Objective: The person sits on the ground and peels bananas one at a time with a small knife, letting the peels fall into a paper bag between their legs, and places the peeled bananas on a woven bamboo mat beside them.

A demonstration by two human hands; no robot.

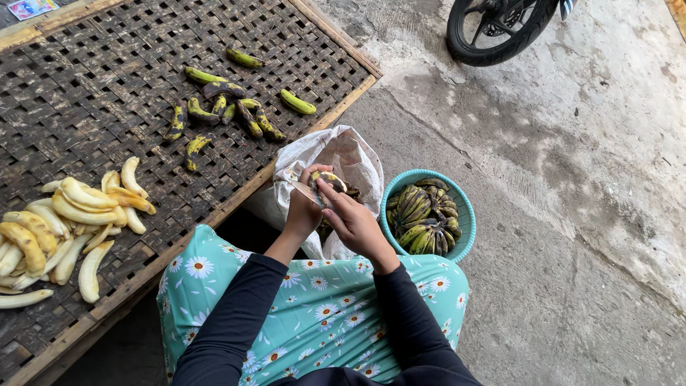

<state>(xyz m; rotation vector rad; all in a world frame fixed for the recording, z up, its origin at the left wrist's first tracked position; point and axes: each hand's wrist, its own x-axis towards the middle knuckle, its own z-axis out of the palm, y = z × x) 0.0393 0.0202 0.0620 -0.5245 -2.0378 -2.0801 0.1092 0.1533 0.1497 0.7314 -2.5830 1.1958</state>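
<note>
Two hands meet over the open white sack (pixel 343 154): the left hand (pixel 304 211) closes around a knife (pixel 306 191), the right hand (pixel 354 218) pinches a blackened banana (pixel 330 179) at its fingertips. Soft, slick peel could let the blade slide toward the right fingers; the woven bamboo tray (pixel 86 93) beyond the left knuckles holds smooth, curved peeled bananas (pixel 64 221).

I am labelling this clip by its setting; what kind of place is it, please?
Probably an outdoor yard or roadside work spot: rough concrete ground, a motorbike wheel parked nearby, and a woven bamboo rack with peeled bananas spread on it.
</note>
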